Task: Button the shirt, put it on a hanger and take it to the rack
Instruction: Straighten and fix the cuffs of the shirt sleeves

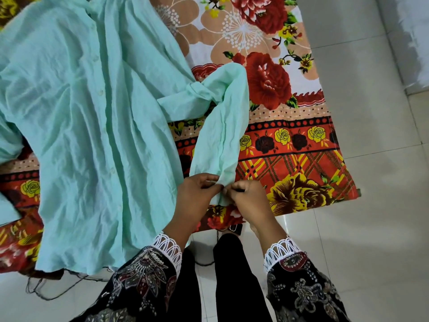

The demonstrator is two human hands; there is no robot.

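Head view: mint-green shirt (88, 126) lies spread front-up across left and centre of frame on a floral bedsheet (278, 94), button placket running down its middle. One sleeve (220, 131) folds toward lower centre. Left hand (197, 194) and right hand (248, 198) meet there, fingers curled, both pinching the cuff (220, 198). White tiled floor (371, 182) fills frame right.

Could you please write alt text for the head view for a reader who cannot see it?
A person's left hand and right hand pinch the cuff of a mint-green shirt, which is spread front-up on a floral bedsheet beside a white tiled floor.
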